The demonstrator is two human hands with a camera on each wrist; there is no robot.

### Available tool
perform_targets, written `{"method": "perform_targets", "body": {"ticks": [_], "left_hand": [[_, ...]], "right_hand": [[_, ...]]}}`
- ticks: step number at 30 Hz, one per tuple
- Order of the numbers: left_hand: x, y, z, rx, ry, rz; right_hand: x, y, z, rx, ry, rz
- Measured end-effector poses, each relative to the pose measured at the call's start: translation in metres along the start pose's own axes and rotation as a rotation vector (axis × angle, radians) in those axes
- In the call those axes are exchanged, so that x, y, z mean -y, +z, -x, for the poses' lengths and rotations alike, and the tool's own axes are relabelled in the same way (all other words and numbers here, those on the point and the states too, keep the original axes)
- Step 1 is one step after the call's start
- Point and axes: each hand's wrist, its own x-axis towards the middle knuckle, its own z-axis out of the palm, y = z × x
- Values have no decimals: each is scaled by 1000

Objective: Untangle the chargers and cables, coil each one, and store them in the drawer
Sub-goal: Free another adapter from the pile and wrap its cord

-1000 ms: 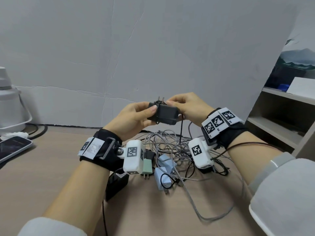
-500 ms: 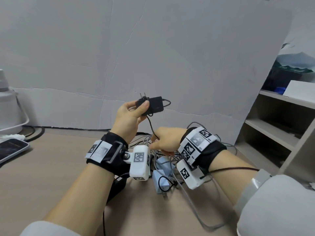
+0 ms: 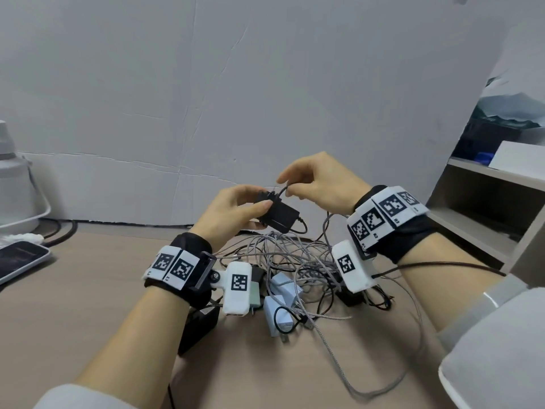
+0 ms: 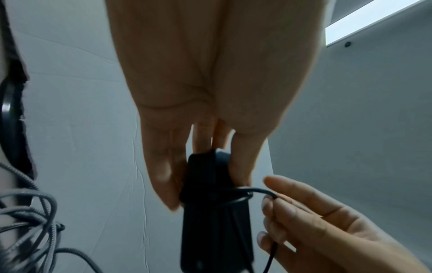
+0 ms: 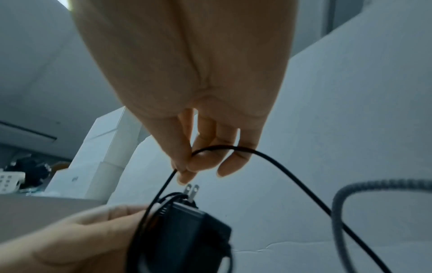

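Observation:
My left hand [image 3: 236, 214] grips a black charger [image 3: 277, 212] between thumb and fingers, above the pile. Its thin black cable [image 5: 292, 177] loops round the charger body [image 4: 215, 218]. My right hand [image 3: 318, 184] pinches that cable [image 3: 283, 192] just above the charger's prongs [image 5: 192, 191]. Below the hands a tangle of grey braided cables [image 3: 295, 261] lies on the desk with pale blue chargers [image 3: 278, 317], a pale green plug [image 3: 255, 293] and another black charger [image 3: 200, 323]. No drawer is in view.
A phone [image 3: 20, 258] and a white appliance [image 3: 14, 187] sit at the left of the wooden desk [image 3: 73, 305]. A shelf unit [image 3: 483, 208] stands at the right. A white board [image 3: 236, 98] closes off the back.
My right hand has risen from the pile back up to the charger, drawing the black cable over it. The left hand has lowered the charger slightly and shifted right.

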Motion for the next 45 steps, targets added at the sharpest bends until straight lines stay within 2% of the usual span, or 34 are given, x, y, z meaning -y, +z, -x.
{"method": "perform_targets", "body": {"ticks": [6,11,16,19,22,24,27,29,33,36,38,41,45], "left_hand": [[-9,1,7,194,-27,83],[-13,-1,5,251,-83,215],[-14,-2,2,169,-85,267],[-14,-1,-2,108,-55,315],[-13,3,-4,4,-40,363],[-12,4,-5,-50,-17,398],[-11,4,-6,-213,11,409],[-11,2,-8,-327,31,429],[-6,-6,-10,-458,80,359],[-1,-14,-12,-462,109,140],[0,-19,-12,-414,115,4],[-4,-21,-10,-265,106,-111],[-12,-17,-5,-73,103,-329]], "right_hand": [[-12,1,-4,-122,-34,150],[-26,7,-6,-51,41,97],[-37,18,-2,55,61,209],[-34,31,1,85,146,145],[-28,49,3,207,179,130],[-22,55,5,304,149,203],[-16,58,6,403,115,322],[-15,58,7,414,118,351],[-9,47,8,329,103,309],[0,37,7,171,5,312],[4,33,5,48,-53,263],[8,27,0,-117,-111,174],[10,20,-5,-175,-128,104]]}}
